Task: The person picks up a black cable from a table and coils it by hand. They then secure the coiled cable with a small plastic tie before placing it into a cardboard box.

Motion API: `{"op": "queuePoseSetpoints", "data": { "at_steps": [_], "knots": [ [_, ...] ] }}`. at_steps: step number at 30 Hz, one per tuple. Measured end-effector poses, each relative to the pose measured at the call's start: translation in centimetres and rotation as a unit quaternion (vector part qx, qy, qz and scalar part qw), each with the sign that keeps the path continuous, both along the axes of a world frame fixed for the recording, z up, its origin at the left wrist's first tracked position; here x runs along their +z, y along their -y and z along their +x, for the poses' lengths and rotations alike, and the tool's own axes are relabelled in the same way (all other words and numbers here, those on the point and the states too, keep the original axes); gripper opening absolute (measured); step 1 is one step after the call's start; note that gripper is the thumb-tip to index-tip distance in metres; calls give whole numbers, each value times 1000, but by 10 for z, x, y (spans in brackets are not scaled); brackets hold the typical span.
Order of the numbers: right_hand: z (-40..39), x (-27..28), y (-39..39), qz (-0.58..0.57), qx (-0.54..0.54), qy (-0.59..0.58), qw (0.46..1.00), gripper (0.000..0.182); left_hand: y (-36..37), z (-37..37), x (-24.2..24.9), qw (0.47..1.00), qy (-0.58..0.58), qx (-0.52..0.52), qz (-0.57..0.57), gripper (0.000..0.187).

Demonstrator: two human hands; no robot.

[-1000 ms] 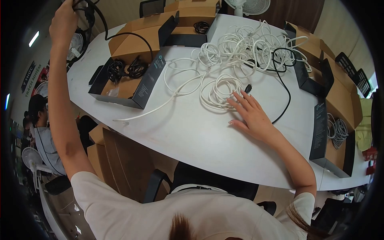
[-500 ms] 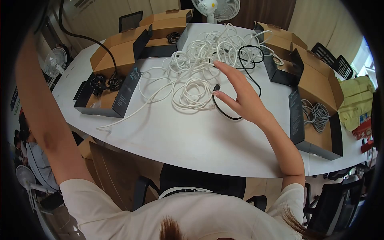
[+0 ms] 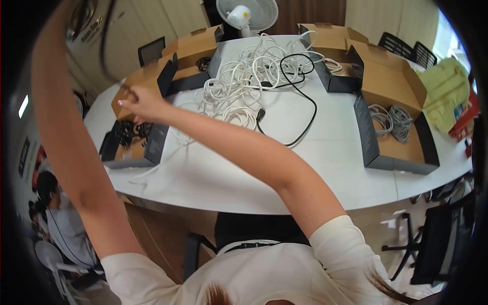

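Observation:
My left arm (image 3: 76, 127) reaches up along the left side, and its hand is past the top edge of the view. A black cable (image 3: 104, 46), blurred, hangs from above near that arm. My right hand (image 3: 145, 105) is over the left open box (image 3: 158, 145), fingers curled at the cable's lower part; blur hides the exact grip. Inside that box lies a bundle of black cable (image 3: 124, 133). A tangled heap of white cables (image 3: 239, 76) covers the middle of the white table (image 3: 325, 178). A loose black cable (image 3: 314, 109) curves beside the heap.
More open boxes stand on the table: a rear left box (image 3: 190, 79), a rear right box (image 3: 340, 81) and a right box (image 3: 378, 147) holding grey cables (image 3: 399, 124). A fan (image 3: 246, 15) is behind. Yellow cloth (image 3: 447, 94) lies far right. A person (image 3: 66, 218) is at left.
My right hand has swung left from beside the white cables to the black cable above the left box. The view has shifted slightly. The hanging cable has moved and blurred.

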State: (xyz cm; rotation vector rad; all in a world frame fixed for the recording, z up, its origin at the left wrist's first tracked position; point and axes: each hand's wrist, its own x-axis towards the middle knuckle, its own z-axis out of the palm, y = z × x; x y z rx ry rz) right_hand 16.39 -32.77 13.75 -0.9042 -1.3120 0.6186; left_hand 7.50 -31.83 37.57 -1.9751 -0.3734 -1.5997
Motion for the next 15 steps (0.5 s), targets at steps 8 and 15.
{"op": "queuePoseSetpoints", "data": {
  "at_steps": [8,15],
  "knots": [
    [11,85,13,296,-171,-40,939,30,7,-29,18,989,17,-144,-29,30],
    [79,90,70,317,-332,135,878,26,17,-19,-24,942,22,-284,-176,34]
  ]
}}
